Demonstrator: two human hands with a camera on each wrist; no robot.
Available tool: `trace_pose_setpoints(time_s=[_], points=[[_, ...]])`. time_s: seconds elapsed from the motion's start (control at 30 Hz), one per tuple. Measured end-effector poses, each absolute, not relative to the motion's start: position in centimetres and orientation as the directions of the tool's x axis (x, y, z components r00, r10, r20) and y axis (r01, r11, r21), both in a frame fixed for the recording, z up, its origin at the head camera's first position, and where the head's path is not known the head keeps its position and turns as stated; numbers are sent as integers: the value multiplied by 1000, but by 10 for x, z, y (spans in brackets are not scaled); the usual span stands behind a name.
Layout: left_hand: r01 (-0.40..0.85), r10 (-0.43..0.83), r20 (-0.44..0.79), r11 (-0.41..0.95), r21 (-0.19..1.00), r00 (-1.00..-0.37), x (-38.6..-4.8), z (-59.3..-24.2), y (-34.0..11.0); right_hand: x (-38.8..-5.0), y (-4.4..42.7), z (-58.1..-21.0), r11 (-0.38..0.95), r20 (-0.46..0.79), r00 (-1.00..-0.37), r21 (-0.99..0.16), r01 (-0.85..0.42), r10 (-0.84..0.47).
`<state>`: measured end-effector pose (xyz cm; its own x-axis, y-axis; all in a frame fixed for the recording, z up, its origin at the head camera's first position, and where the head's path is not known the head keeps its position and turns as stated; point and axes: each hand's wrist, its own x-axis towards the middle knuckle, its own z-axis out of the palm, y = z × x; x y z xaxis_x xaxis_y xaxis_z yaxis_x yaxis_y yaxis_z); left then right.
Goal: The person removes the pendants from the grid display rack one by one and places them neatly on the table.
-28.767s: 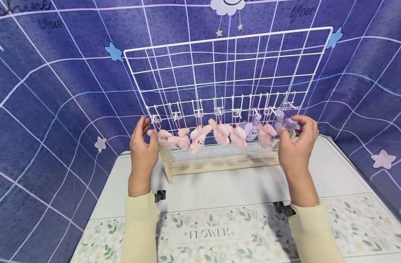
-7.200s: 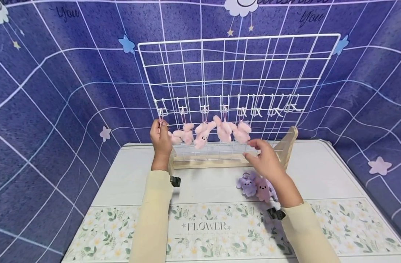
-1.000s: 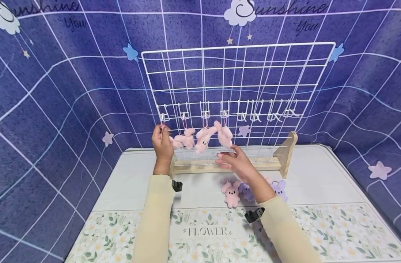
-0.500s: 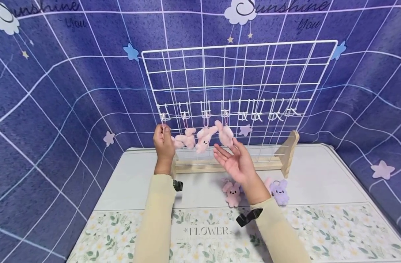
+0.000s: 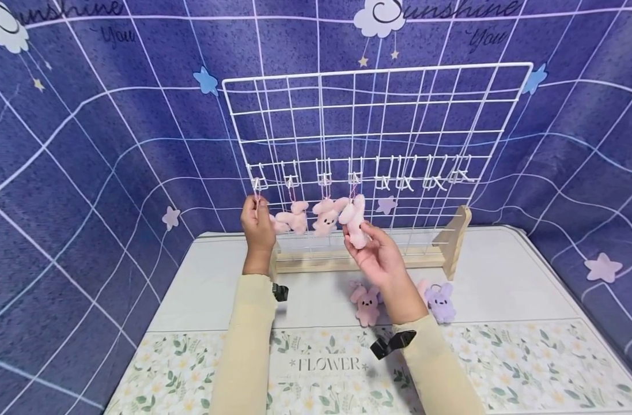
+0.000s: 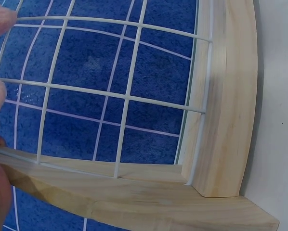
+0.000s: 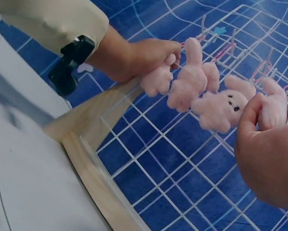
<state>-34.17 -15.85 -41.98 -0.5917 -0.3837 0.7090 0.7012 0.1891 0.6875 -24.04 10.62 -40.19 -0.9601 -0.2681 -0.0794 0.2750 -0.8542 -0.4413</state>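
In the head view, pink plush bunny keychains hang by pink bead chains from hooks on a white wire grid rack (image 5: 383,106). My right hand (image 5: 380,259) pinches the rightmost hanging bunny (image 5: 355,214), its chain still on the hook. My left hand (image 5: 258,227) holds the rack's left end, at the wooden upright (image 6: 230,101), beside the leftmost bunny (image 7: 157,81); its grip is partly hidden. Another hanging bunny (image 5: 326,219), face forward, is just left of my right hand. On the table lie a pink bunny (image 5: 367,306) and a purple bunny (image 5: 442,304), with others partly hidden.
Bare white hooks (image 5: 435,183) stick out along the grid's right half. A wooden foot (image 5: 457,245) supports the rack's right end. The white table (image 5: 502,276) carries a floral strip (image 5: 326,366) at the front. A blue patterned cloth (image 5: 139,150) hangs behind.
My right hand has closed from an open palm onto the rightmost hanging bunny and turned it. Since the oldest frame, bunnies have left the right-hand hooks; several lie on the table. My left hand stays put.
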Motion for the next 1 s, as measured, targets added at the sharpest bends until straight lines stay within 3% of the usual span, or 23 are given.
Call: trace_pose_setpoints(time_s=[0.17, 0.33, 0.5, 0.77, 1.0], points=[[691, -391, 699, 189, 698, -599, -341, -417, -157, -231, 102, -396, -781, 8, -985, -611, 132, -172], [697, -398, 698, 177, 695, -595, -337, -413, -154, -224, 99, -386, -713, 161, -978, -701, -16, -136], [704, -388, 706, 179, 688, -592, -339, -415, -155, -217, 99, -375, -679, 240, -962, -728, -91, -129], [703, -364, 709, 178, 689, -604, -343, -420, -161, -208, 103, -358, -701, 346, -914, -705, -106, -210], [706, -358, 716, 186, 683, -599, -343, -420, -162, -201, 103, -350, -687, 314, -932, -718, -110, -180]])
